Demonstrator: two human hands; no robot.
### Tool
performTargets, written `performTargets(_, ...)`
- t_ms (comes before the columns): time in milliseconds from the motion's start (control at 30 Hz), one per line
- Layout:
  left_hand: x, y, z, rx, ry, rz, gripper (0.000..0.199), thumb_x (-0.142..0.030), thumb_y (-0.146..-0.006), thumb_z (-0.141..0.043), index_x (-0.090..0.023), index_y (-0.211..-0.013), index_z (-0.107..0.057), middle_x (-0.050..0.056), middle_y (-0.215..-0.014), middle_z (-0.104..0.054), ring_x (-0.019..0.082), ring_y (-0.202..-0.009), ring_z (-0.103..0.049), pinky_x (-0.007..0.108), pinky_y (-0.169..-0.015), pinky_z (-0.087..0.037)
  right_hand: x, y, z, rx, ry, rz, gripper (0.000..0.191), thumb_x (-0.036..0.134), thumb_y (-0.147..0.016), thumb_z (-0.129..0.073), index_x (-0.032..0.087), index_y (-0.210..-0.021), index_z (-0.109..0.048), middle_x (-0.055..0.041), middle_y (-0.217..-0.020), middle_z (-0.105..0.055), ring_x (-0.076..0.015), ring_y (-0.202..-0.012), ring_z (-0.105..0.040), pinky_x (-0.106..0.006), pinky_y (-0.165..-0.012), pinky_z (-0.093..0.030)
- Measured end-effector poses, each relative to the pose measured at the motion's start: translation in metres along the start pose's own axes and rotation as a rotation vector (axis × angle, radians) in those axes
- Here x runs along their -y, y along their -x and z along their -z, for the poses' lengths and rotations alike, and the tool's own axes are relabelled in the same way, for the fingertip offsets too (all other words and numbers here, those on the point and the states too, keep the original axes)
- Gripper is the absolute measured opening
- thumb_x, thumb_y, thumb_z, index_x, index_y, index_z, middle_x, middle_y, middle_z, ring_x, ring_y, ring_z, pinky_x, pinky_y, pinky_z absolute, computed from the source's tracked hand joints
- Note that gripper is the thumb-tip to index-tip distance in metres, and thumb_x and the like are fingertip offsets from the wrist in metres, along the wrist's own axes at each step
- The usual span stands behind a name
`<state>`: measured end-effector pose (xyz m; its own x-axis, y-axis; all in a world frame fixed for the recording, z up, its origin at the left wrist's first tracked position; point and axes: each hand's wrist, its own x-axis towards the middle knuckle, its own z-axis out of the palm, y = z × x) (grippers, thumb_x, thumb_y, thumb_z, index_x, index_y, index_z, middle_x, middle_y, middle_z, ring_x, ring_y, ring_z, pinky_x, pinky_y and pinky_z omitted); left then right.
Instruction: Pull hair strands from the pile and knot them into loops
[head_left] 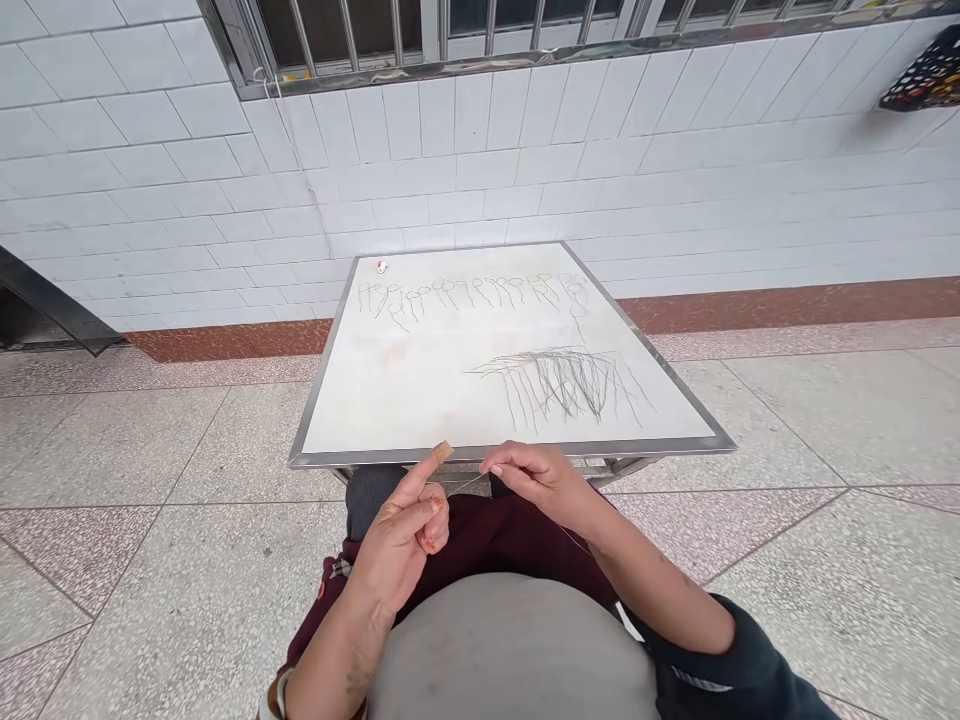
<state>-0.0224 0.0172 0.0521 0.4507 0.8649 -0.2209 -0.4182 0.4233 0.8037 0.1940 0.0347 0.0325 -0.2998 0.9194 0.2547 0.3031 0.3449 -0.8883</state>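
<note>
The thin strand (466, 485) spans the gap between the left grip (411, 518), curled closed on it, and the right grip (534, 474), fingertips pinching it; too hard a pull could snap it.

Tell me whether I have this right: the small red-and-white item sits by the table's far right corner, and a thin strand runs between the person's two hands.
Not quite: the small red-and-white item sits by the far left corner of the table, as the head view shows. A thin strand does run between the left hand and the right hand.
</note>
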Motion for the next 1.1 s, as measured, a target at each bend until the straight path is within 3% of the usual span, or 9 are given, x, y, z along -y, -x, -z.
performTargets(133,0.003,0.002,0.010,-0.060,-0.036,0.002,0.051,-0.025,-0.086,-0.059,-0.025,-0.137,-0.050,-0.005,-0.061,-0.038,0.008,-0.056,-0.031,0.021,-0.055,-0.028,-0.003,-0.002,0.000,-0.033,0.066,-0.006,0.022,0.029,-0.092,-0.047,0.021,-0.092,-0.067,-0.0018,-0.081,-0.065,-0.0107,-0.058,-0.046,-0.024,-0.057,-0.039)
performTargets(300,-0.002,0.001,0.028,-0.201,-0.114,-0.084,0.055,-0.031,-0.085,-0.063,-0.025,-0.138,-0.049,-0.004,-0.064,-0.044,0.008,-0.058,-0.037,0.021,-0.059,-0.034,-0.007,-0.003,0.006,-0.267,0.171,-0.106,0.019,0.031,-0.090,-0.048,0.022,-0.085,-0.065,0.0037,-0.057,-0.045,-0.0097,-0.049,-0.033,-0.023,-0.048,-0.029)
performTargets(367,-0.005,-0.001,0.031,-0.262,-0.176,-0.128,0.057,-0.035,-0.085,-0.063,-0.027,-0.138,-0.047,-0.003,-0.069,-0.048,0.009,-0.062,-0.042,0.021,-0.063,-0.037,-0.006,-0.003,0.005,-0.278,0.153,-0.111,0.019,0.032,-0.089,-0.050,0.022,-0.084,-0.065,0.0044,-0.056,-0.042,-0.0096,-0.048,-0.031,-0.023,-0.048,-0.029)
performTargets(467,-0.005,-0.007,0.024,-0.248,-0.290,-0.106,0.056,-0.040,-0.086,-0.060,-0.027,-0.138,-0.047,0.000,-0.080,-0.058,0.012,-0.073,-0.051,0.025,-0.070,-0.043,-0.001,-0.002,-0.004,-0.185,0.053,-0.104,0.019,0.031,-0.088,-0.051,0.021,-0.087,-0.066,0.0049,-0.056,-0.042,-0.0092,-0.048,-0.032,-0.022,-0.048,-0.030)
performTargets(567,-0.001,-0.013,0.007,-0.123,-0.304,-0.040,0.055,-0.042,-0.087,-0.058,-0.024,-0.138,-0.047,0.004,-0.086,-0.063,0.014,-0.077,-0.056,0.029,-0.076,-0.045,0.003,-0.002,-0.016,-0.096,0.010,-0.061,0.019,0.028,-0.089,-0.050,0.021,-0.090,-0.067,0.0025,-0.064,-0.054,-0.0090,-0.051,-0.038,-0.021,-0.050,-0.033)
performTargets(700,0.003,-0.019,-0.007,-0.026,-0.135,0.074,0.061,-0.041,-0.084,-0.062,-0.024,-0.140,-0.044,0.003,-0.076,-0.064,0.009,-0.059,-0.051,0.022,-0.057,-0.041,0.001,-0.003,-0.022,-0.012,0.057,0.020,0.022,0.029,-0.092,-0.047,0.020,-0.091,-0.068,-0.0004,-0.075,-0.065,-0.0100,-0.057,-0.049,-0.022,-0.055,-0.039)
performTargets(767,0.006,-0.020,-0.006,-0.024,-0.075,0.119,0.063,-0.036,-0.082,-0.066,-0.024,-0.140,-0.045,0.002,-0.073,-0.063,0.005,-0.048,-0.040,0.018,-0.045,-0.028,-0.002,-0.002,-0.020,0.031,0.089,0.070,0.024,0.030,-0.094,-0.046,0.021,-0.093,-0.068,-0.0007,-0.078,-0.068,-0.0114,-0.063,-0.055,-0.022,-0.060,-0.042)
performTargets(867,0.010,-0.018,0.000,-0.004,-0.083,0.151,0.062,-0.030,-0.081,-0.067,-0.025,-0.139,-0.045,0.001,-0.073,-0.063,0.002,-0.043,-0.025,0.018,-0.042,-0.015,-0.004,-0.001,-0.016,0.085,0.167,0.164,0.026,0.031,-0.097,-0.043,0.023,-0.097,-0.068,-0.0013,-0.081,-0.070,-0.0138,-0.071,-0.059,-0.025,-0.067,-0.045)
performTargets(1100,0.017,-0.007,0.008,0.028,-0.302,0.126,0.063,-0.031,-0.086,-0.060,-0.022,-0.143,-0.037,0.002,-0.072,-0.064,0.005,-0.046,-0.024,0.023,-0.046,-0.016,-0.001,0.003,-0.010,0.189,0.294,0.275,0.030,0.029,-0.098,-0.041,0.025,-0.093,-0.070,-0.0008,-0.073,-0.068,-0.0151,-0.068,-0.058,-0.026,-0.065,-0.043)
